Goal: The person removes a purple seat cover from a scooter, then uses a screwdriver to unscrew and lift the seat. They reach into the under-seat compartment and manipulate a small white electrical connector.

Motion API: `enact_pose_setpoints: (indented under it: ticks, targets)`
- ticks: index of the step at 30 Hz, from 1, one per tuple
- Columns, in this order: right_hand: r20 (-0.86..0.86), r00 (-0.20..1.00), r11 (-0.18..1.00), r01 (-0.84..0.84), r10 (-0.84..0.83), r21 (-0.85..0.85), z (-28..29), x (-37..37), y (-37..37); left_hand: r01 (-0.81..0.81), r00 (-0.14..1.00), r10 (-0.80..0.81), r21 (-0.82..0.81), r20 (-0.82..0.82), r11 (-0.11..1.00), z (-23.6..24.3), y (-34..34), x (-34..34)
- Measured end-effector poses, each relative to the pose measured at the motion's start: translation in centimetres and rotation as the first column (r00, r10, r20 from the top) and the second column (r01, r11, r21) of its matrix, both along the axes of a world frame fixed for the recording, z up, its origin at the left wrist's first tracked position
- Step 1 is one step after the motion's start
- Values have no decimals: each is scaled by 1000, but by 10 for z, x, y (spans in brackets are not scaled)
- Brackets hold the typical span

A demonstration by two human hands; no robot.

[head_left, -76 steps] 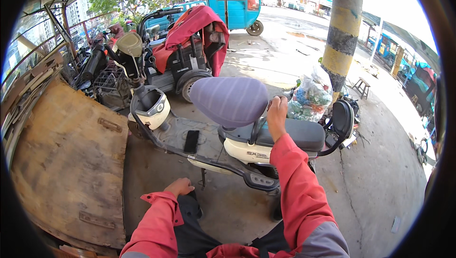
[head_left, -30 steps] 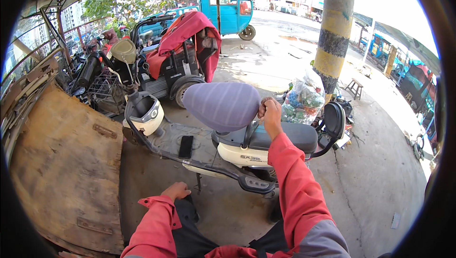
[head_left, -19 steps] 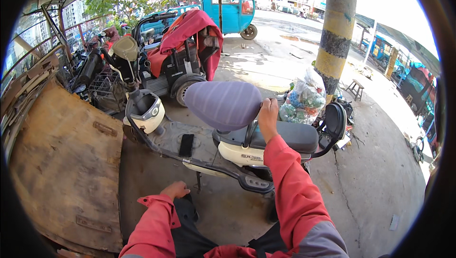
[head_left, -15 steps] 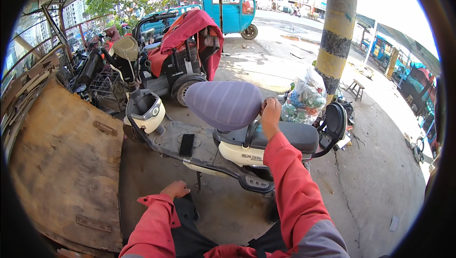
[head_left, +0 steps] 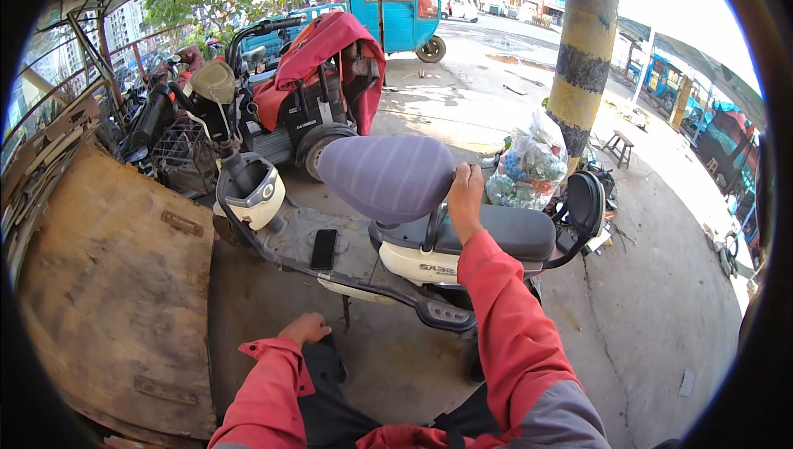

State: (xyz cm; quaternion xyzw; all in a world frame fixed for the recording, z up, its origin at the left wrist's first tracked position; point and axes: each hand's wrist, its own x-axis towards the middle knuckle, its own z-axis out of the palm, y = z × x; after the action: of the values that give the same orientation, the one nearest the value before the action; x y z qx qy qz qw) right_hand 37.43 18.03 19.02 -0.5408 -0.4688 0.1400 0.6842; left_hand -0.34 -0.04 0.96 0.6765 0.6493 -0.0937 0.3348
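Just toward twelve o'clock from centre sits a purple saddle [head_left: 387, 176], the right hand [head_left: 465, 201] at three gripping its edge. Dark lettering [head_left: 436, 268] marks the scooter [head_left: 395, 261] at five; at seven the left hand [head_left: 306, 329] rests, its grip impossible to tell.

The scene is viewed from the person's head through a wide fisheye camera, the left of a pair, faced forward and tilted down. The sleeves [head_left: 516, 317] are seen close by from above, the scooter [head_left: 409, 264] is centred just beyond, and the street [head_left: 512, 36] is kept far off at the top.
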Motion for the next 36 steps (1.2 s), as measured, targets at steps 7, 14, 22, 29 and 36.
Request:
enact_pose_setpoints:
  ticks: [7, 14, 22, 29, 36]
  targets:
    - [-422, 759, 859, -500, 496, 110, 5, 24, -5, 74, 996, -70, 73, -46, 995, 3, 0, -1]
    - [-337, 909, 967, -252, 246, 25, 5, 16, -4, 61, 998, -60, 54, -25, 997, 8, -1, 6]
    - [-384, 894, 972, -224, 233, 69, 12, 4, 0, 39, 999, -39, 84, -1, 996, 1, -3, 1]
    - [-433, 735, 840, -533, 521, 106, 13, 27, -7, 55, 998, -54, 48, -17, 997, -14, 4, -5]
    - [-173, 974, 989, -146, 144, 1, 1, 11, 0, 46, 999, -46, 73, -3, 996, -13, 1, -6]
